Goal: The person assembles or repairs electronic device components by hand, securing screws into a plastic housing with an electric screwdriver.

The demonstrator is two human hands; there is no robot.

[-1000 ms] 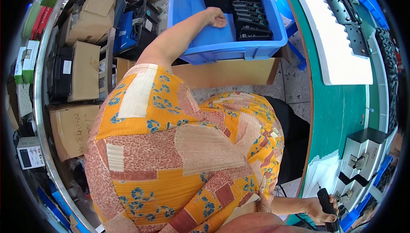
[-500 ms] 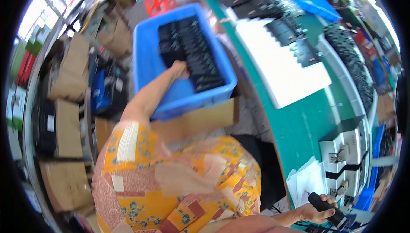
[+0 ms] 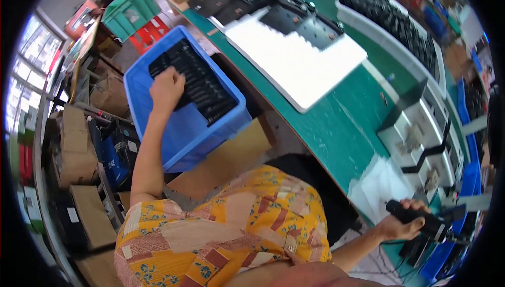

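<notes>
My left hand (image 3: 167, 90) reaches into a blue plastic tub (image 3: 181, 155), over rows of black flat parts (image 3: 202, 84) packed side by side. Its fingers are curled in and closed against the parts; whatever lies between them is hidden. Far to the right, my right hand (image 3: 404, 226) grips a black cylindrical tool (image 3: 418, 218), which looks like an electric screwdriver, above the bench's near end. White sheets (image 3: 380, 187) lie close to that hand, beside a pale metal fixture (image 3: 413, 140) with clamps.
The green bench (image 3: 336, 124) bears a white board (image 3: 294, 71) with black panels (image 3: 302, 27) on it. A long white tray (image 3: 379, 45) holds many black parts. Beyond the tub stand a green crate (image 3: 131, 11) and a red stool (image 3: 150, 34). Cardboard boxes (image 3: 89, 213) line the left.
The view has swung, shifting the tub leftward in the picture. My left hand has moved from the near side of the black rows farther over them. My right hand still holds the tool.
</notes>
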